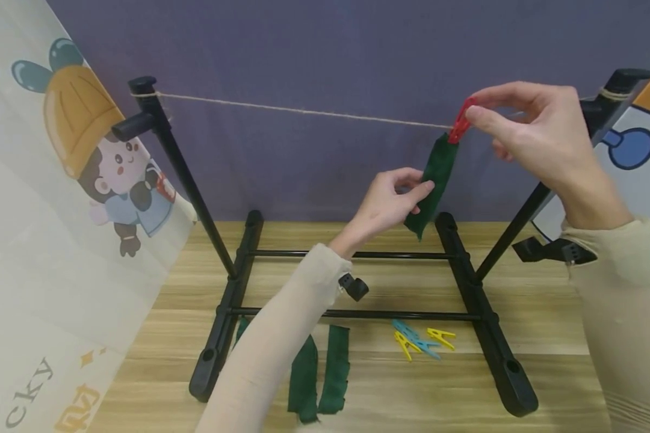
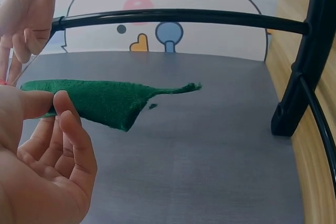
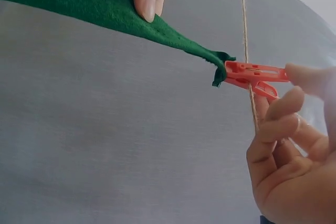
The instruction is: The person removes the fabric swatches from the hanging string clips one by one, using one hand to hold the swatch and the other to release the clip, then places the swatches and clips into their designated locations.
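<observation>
A strip of green cloth [image 1: 440, 165] hangs by its upper end from a red clothespin [image 1: 458, 123] at the twine line [image 1: 303, 112]. My right hand [image 1: 547, 129] pinches the clothespin's handles between thumb and fingers. In the right wrist view the clothespin [image 3: 254, 74] bites the bunched cloth end, and the twine [image 3: 244, 19] crosses at its middle. My left hand [image 1: 392, 198] holds the strip partway down, thumb on the near face. The loose lower end of the cloth [image 2: 113, 103] shows past my left fingers in the left wrist view.
A black frame [image 1: 186, 180] carries the twine between two posts. On the wooden table [image 1: 401, 391] lie yellow clothespins [image 1: 441, 337] and blue clothespins [image 1: 419, 340]. More green strips [image 1: 334, 370] lie at the front, partly behind my left forearm. A grey-blue panel [image 1: 303, 48] stands behind.
</observation>
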Tool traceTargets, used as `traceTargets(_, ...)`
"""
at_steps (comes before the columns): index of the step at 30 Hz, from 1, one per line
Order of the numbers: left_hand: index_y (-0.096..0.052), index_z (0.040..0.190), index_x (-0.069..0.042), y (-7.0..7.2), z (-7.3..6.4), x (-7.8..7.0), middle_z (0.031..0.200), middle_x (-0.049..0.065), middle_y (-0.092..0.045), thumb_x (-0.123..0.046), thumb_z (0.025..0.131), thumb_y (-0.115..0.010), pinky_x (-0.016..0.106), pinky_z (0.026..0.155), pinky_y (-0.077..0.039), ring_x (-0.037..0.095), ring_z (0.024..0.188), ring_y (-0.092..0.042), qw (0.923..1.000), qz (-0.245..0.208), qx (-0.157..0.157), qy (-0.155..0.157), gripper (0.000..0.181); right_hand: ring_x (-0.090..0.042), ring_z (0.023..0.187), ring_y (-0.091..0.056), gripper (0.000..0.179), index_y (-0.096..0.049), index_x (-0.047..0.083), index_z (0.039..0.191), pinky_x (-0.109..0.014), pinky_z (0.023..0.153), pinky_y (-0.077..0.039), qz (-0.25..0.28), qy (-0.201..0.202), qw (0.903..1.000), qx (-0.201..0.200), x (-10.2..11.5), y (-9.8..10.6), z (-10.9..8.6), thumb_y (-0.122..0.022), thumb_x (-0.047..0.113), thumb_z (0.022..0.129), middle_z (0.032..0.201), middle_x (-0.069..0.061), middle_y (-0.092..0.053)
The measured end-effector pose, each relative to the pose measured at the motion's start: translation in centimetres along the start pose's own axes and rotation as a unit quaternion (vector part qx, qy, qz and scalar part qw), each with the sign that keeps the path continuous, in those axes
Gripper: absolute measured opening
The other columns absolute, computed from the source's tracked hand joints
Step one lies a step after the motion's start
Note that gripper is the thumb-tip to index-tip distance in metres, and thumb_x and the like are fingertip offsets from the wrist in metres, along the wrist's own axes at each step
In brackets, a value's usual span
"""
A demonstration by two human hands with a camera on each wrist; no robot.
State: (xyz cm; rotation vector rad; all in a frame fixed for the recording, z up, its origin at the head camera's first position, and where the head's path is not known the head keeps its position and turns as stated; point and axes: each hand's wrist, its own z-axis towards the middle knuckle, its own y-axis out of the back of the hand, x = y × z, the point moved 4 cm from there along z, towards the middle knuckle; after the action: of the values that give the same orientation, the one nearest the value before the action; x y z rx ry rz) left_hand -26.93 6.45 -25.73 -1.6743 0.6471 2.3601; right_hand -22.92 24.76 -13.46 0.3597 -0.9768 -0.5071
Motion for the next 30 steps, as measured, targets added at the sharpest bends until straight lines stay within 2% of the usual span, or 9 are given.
traceTargets(8,-0.066,0.112,-0.017,0.09,-0.2,-0.13,0.096,-0.005,-0.066,-0.039,0.095,-0.059,0.03,0.063,-0.054,0.02,0.069,-0.063,0.9998,-0.009,-0.006,-0.018,0.029,-0.016,0.051,-0.048,0.031,-0.07,0.013,0.117,-0.02,0.058,-0.042,-0.004,-0.005,0.9998,-0.018,0.37,-0.1,-0.14,-0.072,0.022,0.087,0.111,0.0,-0.061)
traceTargets(16,-0.066,0.108,-0.015,0.34,-0.11,-0.57,0.092,-0.003,-0.067,-0.035,0.096,-0.059,0.029,0.063,-0.054,0.02,0.069,-0.063,0.9988,-0.013,-0.024,-0.04,0.024,-0.014,0.051,-0.049,0.031,-0.071,0.013,0.115,-0.022,0.062,-0.041,0.009,-0.009,0.9987,-0.05,0.75,-0.24,-0.33,-0.073,0.022,0.086,0.113,-0.001,-0.061)
traceTargets(26,-0.066,0.11,-0.015,0.67,-0.07,-0.76,0.092,-0.003,-0.066,-0.034,0.095,-0.061,0.029,0.062,-0.054,0.019,0.068,-0.063,0.998,-0.009,-0.044,-0.045,0.025,-0.015,0.049,-0.048,0.031,-0.073,0.012,0.112,-0.021,0.059,-0.043,0.038,-0.009,0.996,-0.08,0.93,-0.31,-0.09,-0.077,0.021,0.082,0.111,-0.003,-0.065)
traceTargets(30,-0.065,0.111,-0.014,0.75,-0.24,-0.54,0.093,-0.003,-0.066,-0.034,0.095,-0.061,0.028,0.062,-0.054,0.018,0.069,-0.064,0.9982,-0.006,-0.04,-0.043,0.026,-0.014,0.047,-0.048,0.031,-0.073,0.012,0.111,-0.02,0.057,-0.044,0.042,-0.004,0.9946,-0.095,1.02,-0.25,-0.17,-0.077,0.022,0.081,0.11,-0.004,-0.067)
